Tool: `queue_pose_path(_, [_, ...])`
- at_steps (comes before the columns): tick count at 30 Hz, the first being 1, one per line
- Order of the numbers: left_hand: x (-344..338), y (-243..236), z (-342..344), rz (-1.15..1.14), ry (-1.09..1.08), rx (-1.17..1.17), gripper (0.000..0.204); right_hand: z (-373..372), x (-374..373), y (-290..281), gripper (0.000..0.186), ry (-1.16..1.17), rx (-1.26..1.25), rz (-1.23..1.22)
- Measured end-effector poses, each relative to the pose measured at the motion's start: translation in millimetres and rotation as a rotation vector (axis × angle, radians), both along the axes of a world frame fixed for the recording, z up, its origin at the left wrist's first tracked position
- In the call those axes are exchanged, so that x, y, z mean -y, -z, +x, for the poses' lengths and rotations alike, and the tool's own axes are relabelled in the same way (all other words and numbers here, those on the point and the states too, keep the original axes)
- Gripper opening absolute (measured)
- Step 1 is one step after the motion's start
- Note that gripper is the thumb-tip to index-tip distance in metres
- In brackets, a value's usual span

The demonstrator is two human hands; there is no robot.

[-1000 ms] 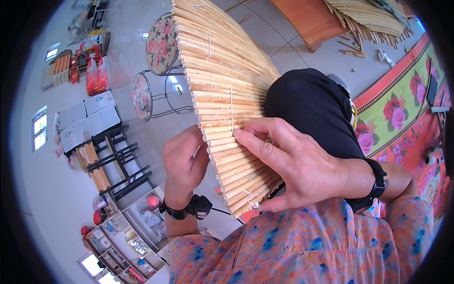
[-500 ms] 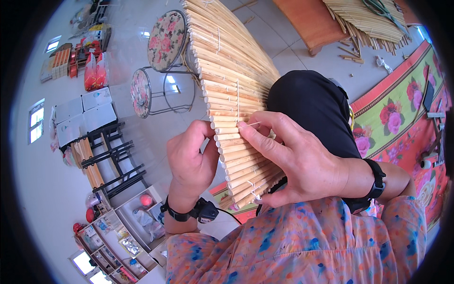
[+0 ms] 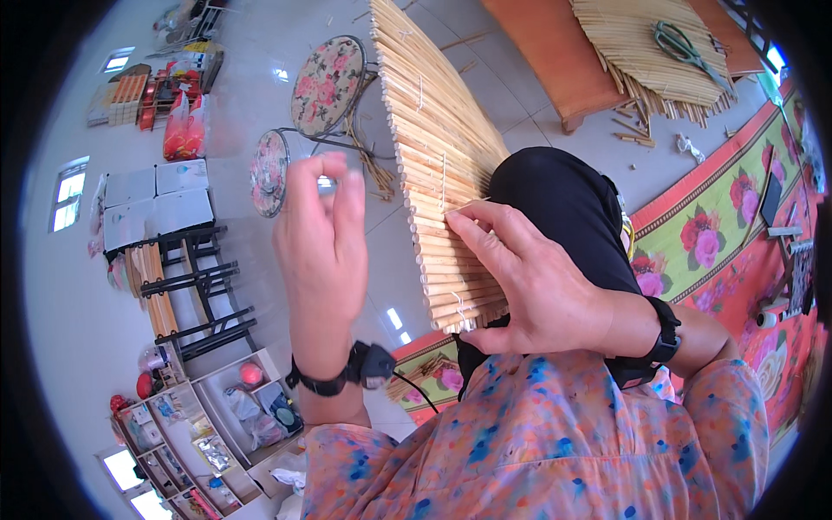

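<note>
A mat of thin bamboo sticks tied side by side lies over my lap, on my black trousers. My right hand rests flat on its near end and pins it down, fingertips on the sticks. My left hand is lifted off the mat to the left, blurred, with thumb and fingers pinched together; whether a thread is between them I cannot tell. Both wrists wear black bands.
Two round floral stools stand on the grey tiled floor beyond the mat. A low orange table carries another bamboo mat and green scissors. A floral rug lies to the right, shelves to the left.
My left hand has let go of the mat's edge and risen up to the left. The right hand has stayed pressed on the mat, which has shifted slightly right.
</note>
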State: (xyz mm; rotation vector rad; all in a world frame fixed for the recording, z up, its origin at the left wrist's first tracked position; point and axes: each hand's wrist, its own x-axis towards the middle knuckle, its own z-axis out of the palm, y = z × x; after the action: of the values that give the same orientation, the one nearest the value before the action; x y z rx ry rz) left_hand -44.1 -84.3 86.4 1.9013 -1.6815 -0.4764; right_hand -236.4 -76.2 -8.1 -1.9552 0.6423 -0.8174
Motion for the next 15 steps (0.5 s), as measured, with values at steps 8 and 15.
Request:
queue_pose_path(8, [55,32,18,0.583,0.132,-0.356,0.033,18,-24,0,0.093,0.095,0.017,0.056])
queue_pose_path(15, [-15,8,21,0.217,0.149,-0.527,0.037,29,-60,-13,0.098,0.035,-0.002,-0.066])
